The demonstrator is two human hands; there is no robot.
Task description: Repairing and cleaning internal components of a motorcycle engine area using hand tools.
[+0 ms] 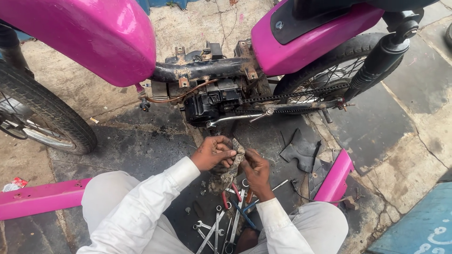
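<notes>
Your left hand point(214, 153) and right hand point(254, 168) are both closed around a dirty rag point(231, 167), held between your knees just above the spanners point(219, 230) spread on the ground; whether a small part is wrapped inside it, I cannot tell. The pink motorbike point(207, 70) stands stripped, its pink side panels point(335, 178) lying off, engine point(207, 104) and chain point(292, 96) bare. Judging by that, disassembly looks done and refitting is left.

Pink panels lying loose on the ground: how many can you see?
2: a long pink panel on the ground at left, a shorter pink panel at right beside the rear wheel. Others may be hidden.
</notes>
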